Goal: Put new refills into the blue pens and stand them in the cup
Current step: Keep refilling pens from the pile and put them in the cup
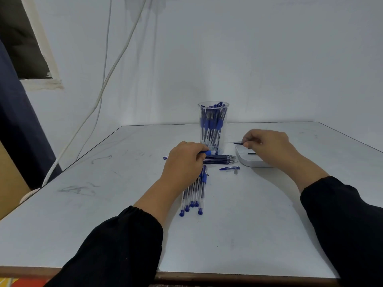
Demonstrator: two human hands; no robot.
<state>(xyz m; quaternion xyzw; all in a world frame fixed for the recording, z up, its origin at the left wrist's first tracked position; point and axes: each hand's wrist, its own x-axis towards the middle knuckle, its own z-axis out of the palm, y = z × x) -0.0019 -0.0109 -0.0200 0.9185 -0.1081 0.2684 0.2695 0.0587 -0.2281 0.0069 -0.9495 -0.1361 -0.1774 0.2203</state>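
nearest on the desk [124,224], several blue pens [193,195] lay waiting. the left hand [182,162] gripped a pen barrel [207,152] beside spare refills [219,159]; the right hand [267,143] pinched a refill [238,143] over a white tray [246,160]. beyond, the cup [213,125] stood nearly full.

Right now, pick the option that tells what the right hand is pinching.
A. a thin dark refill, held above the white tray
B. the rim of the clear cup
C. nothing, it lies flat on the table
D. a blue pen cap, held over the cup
A: the right hand pinches a thin dark refill above the white tray, apart from the clear cup of blue pens.
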